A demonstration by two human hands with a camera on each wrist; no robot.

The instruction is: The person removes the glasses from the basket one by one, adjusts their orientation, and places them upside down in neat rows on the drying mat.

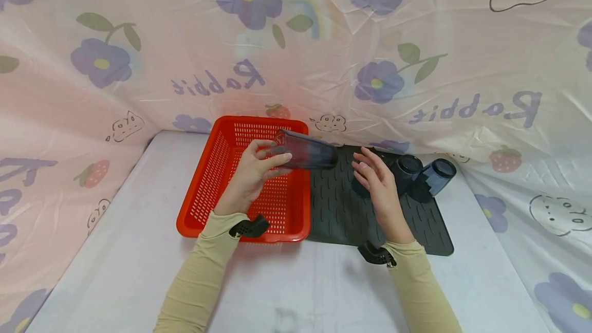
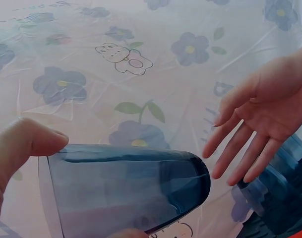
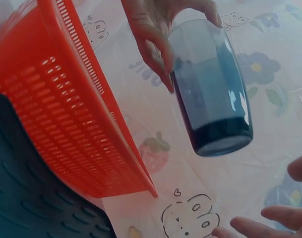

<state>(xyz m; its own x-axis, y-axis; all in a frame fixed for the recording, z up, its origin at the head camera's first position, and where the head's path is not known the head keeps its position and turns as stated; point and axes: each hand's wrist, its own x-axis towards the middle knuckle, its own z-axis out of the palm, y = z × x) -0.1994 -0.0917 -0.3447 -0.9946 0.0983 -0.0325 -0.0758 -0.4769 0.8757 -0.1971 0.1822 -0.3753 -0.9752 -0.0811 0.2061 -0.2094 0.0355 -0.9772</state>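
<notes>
A blue-tinted drinking glass [image 1: 311,152] lies sideways in the air, its thick dark base pointing right. My left hand [image 1: 250,176] grips it near the rim, thumb on one side and fingers on the other, above the right part of a red plastic basket [image 1: 185,224]. Off the base, my right hand [image 1: 380,189] hovers with spread, slightly bent fingers and holds nothing. In the right wrist view the gap between the glass [image 3: 212,89] and the right fingers [image 3: 284,218] is plain. Beyond the right hand, tinted glasses [image 1: 407,171] stand on a dark mat; the hand partly hides one.
The ridged dark drying mat [image 1: 337,220] lies against the basket's right side. Another glass [image 1: 439,174] stands near the mat's right edge. A white-covered table [image 1: 296,281] carries everything, and a patterned curtain [image 1: 305,66] hangs close behind.
</notes>
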